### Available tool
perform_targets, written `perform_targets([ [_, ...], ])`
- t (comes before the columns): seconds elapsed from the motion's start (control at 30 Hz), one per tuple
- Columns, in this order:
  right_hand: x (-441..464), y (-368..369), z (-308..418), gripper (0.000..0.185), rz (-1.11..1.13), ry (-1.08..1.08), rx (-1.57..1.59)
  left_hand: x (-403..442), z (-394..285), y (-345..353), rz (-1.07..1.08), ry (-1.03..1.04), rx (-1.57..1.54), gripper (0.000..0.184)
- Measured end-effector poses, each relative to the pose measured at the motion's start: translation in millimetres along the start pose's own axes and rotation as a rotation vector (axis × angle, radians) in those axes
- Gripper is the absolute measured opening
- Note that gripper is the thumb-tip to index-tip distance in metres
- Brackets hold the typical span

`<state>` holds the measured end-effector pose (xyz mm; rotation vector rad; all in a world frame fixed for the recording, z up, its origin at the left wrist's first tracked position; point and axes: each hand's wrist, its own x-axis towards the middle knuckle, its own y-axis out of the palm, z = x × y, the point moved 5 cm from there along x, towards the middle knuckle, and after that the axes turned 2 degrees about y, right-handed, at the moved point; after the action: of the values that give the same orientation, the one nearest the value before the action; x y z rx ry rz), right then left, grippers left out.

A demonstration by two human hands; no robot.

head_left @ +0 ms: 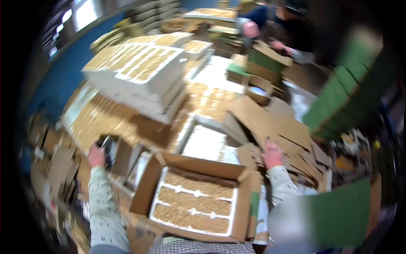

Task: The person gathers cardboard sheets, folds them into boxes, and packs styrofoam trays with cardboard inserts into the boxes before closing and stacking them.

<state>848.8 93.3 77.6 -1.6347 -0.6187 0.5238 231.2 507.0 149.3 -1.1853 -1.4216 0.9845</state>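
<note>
An open cardboard box (139, 197) sits in front of me. Inside it lies a white foam tray (197, 193) whose sections are filled with small, straw-coloured pieces too blurred to name. To the left of the box, my left hand (96, 155) is closed at a dark object (111, 151) with a pale edge; blur hides what kind it is. My right hand (273, 155) lies on flat cardboard pieces (292, 146) to the right, its fingers stretched forward and apart.
Stacked white foam trays (139, 95) with similar contents stand at the back left. Tall green cartons (338, 95) rise at the right, and a green flap (342, 211) sits near my right arm. Across the table, a person works behind a green-brown box (265, 63).
</note>
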Motion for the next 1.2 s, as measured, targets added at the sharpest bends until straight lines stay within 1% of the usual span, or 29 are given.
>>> perform_targets([
  [0.07, -2.1, -3.3, 10.1, 0.064, -0.171, -0.193, -0.030, 4.8, 16.1, -8.6, 0.007, 0.028, 0.076, 0.039],
  [0.13, -7.1, -34.8, 9.4, 0.058, -0.141, -0.217, 0.079, 11.9, 28.9, -4.9, 0.056, 0.131, 0.147, 0.035],
  [0.17, -13.6, -65.1, 14.7, 0.052, -0.055, -0.158, -0.003, 13.7, 30.9, -9.7, 0.048, 0.160, 0.085, 0.034],
  [0.2, -12.2, -74.1, 7.5, 0.045, -0.190, -0.174, 0.084, 14.0, 28.7, -14.4, 0.047, 0.203, 0.019, 0.033],
  [0.23, -15.1, -96.9, 4.2, 0.042, -0.201, -0.104, 0.064, 18.2, 30.3, -21.3, 0.023, 0.202, 0.045, 0.034],
  [0.27, -12.1, -97.1, -13.4, 0.040, -0.349, -0.159, 0.236, 22.7, 31.2, -26.1, 0.002, 0.207, 0.065, 0.034],
  [0.33, -25.1, -125.7, -15.3, 0.042, -0.309, -0.115, 0.241, 27.3, 28.7, -35.8, -0.049, 0.202, 0.037, 0.035],
  [0.37, -27.7, -113.5, -16.3, 0.045, -0.299, -0.126, 0.284, 26.0, 25.2, -46.3, -0.078, 0.189, -0.010, 0.035],
  [0.4, -34.8, -109.1, -4.2, 0.047, -0.268, -0.240, 0.234, 18.6, 17.5, -59.1, -0.101, 0.180, -0.057, 0.036],
  [0.43, -34.3, -92.6, 1.6, 0.045, -0.336, -0.316, 0.186, -9.5, -14.5, -98.1, -0.115, 0.201, -0.262, 0.037],
  [0.47, -37.8, -78.2, 0.6, 0.045, -0.399, -0.382, 0.134, -29.6, -35.4, -113.4, -0.315, 0.288, -0.355, 0.033],
  [0.53, -26.2, -108.7, -0.7, 0.040, -0.332, 0.024, 0.290, -113.6, -112.1, -173.4, -0.198, 0.697, -0.963, 0.029],
  [0.57, -30.8, -147.6, 3.1, 0.034, -0.339, 0.059, 0.398, -164.4, -146.2, -195.3, -0.277, 1.148, -0.735, 0.036],
  [0.6, -50.0, -185.0, 13.1, 0.031, -0.591, 0.000, 0.292, -207.5, -180.7, -190.9, -0.082, 1.575, -0.423, 0.042],
  [0.63, -76.7, -235.8, 34.0, 0.030, -0.795, -0.154, 0.264, -242.0, -190.4, -180.7, 0.162, 1.697, -0.313, 0.040],
  [0.67, -105.8, -278.8, 59.3, 0.030, -0.804, -0.335, 0.410, -250.4, -191.0, -193.5, 0.122, 1.709, -0.386, 0.042],
  [0.7, -133.9, -302.2, 85.8, 0.030, -0.754, -0.568, 0.460, -243.2, -189.7, -218.3, -0.037, 1.601, -0.531, 0.044],
  [0.73, -152.3, -297.6, 110.2, 0.018, -0.641, -0.817, 0.467, -233.6, -186.7, -242.5, -0.192, 1.481, -0.662, 0.047],
  [0.77, -190.4, -290.9, 143.8, 0.011, -0.367, -1.076, 0.359, -232.8, -186.5, -253.5, -0.253, 1.412, -0.645, 0.047],
  [0.8, -224.8, -272.8, 166.0, 0.016, -0.150, -1.190, 0.145, -236.8, -192.8, -252.9, -0.219, 1.467, -0.585, 0.046],
  [0.87, -261.3, -212.4, 176.6, 0.022, 0.259, -1.354, 0.107, -253.3, -212.5, -195.2, 0.275, 1.578, -0.244, 0.042],
  [0.9, -260.4, -201.6, 174.1, 0.025, 0.324, -1.295, 0.161, -264.3, -209.4, -152.2, 0.334, 1.655, -0.089, 0.040],
  [0.93, -259.1, -192.4, 170.2, 0.028, 0.387, -1.231, 0.217, -269.9, -204.9, -114.1, 0.694, 1.557, 0.131, 0.046],
  [0.97, -254.1, -189.4, 166.2, 0.031, 0.436, -1.165, 0.270, -268.0, -202.1, -117.4, 0.630, 1.629, 0.039, 0.044],
  [1.0, -250.3, -220.1, 159.5, 0.034, 0.100, -1.245, 0.298, -260.1, -197.3, -123.8, 0.562, 1.700, -0.053, 0.043],
  [1.07, -226.4, -273.0, 122.2, 0.035, 0.163, -0.801, 0.527, -228.9, -184.2, -188.5, 0.469, 1.605, -0.492, 0.053],
  [1.13, -221.6, -273.5, 74.6, 0.032, -0.047, -0.427, 0.119, -192.6, -138.4, -198.3, 0.175, 1.304, -0.249, 0.074],
  [1.17, -214.2, -226.4, 65.3, 0.026, 0.123, -0.529, 0.080, -183.5, -123.8, -171.0, 0.404, 1.196, -0.372, 0.099],
  [1.2, -217.1, -191.3, 84.2, 0.022, 0.350, -0.568, 0.158, -178.1, -107.4, -97.9, 0.628, 1.068, -0.340, 0.122],
])
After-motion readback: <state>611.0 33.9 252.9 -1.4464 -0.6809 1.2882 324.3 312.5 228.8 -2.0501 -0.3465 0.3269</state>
